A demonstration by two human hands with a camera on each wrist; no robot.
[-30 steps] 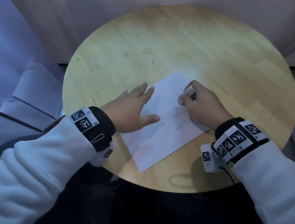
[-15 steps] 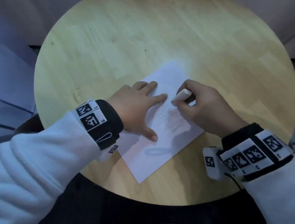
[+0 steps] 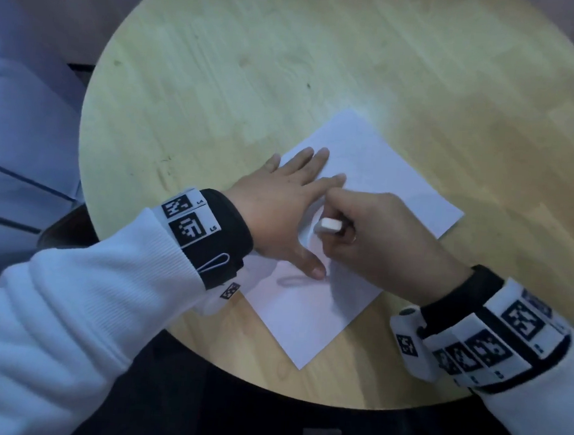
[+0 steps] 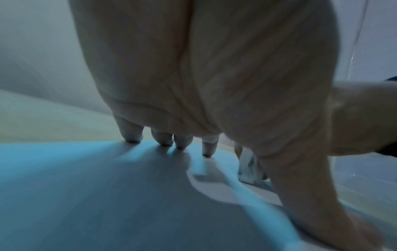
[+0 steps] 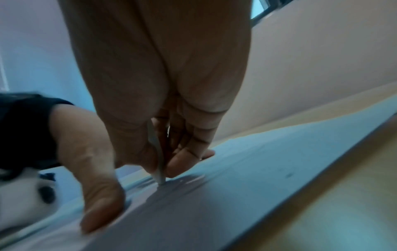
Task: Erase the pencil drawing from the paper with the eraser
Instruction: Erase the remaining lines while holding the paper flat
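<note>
A white sheet of paper [image 3: 378, 176] lies tilted on the round wooden table [image 3: 222, 57]. My left hand [image 3: 280, 199] lies flat on the sheet's left part, fingers spread and pressing down; its fingertips [image 4: 165, 142] touch the paper [image 4: 107, 195]. My right hand [image 3: 373, 234] pinches a small white eraser [image 3: 328, 225] between thumb and fingers, just right of the left hand. In the right wrist view the eraser [image 5: 159, 168] stands with its lower end on the paper [image 5: 247, 169]. Faint pencil marks [image 5: 189, 181] show beside the eraser's tip.
The table's near edge [image 3: 299, 395] runs just below the paper's lower corner. Pale surfaces [image 3: 15, 161] lie off the table at the left. Bare wood stretches beyond the paper toward the far rim.
My right hand has carried the eraser nearer and leftward, close beside the left hand. The left hand still presses the sheet, its fingers now more spread.
</note>
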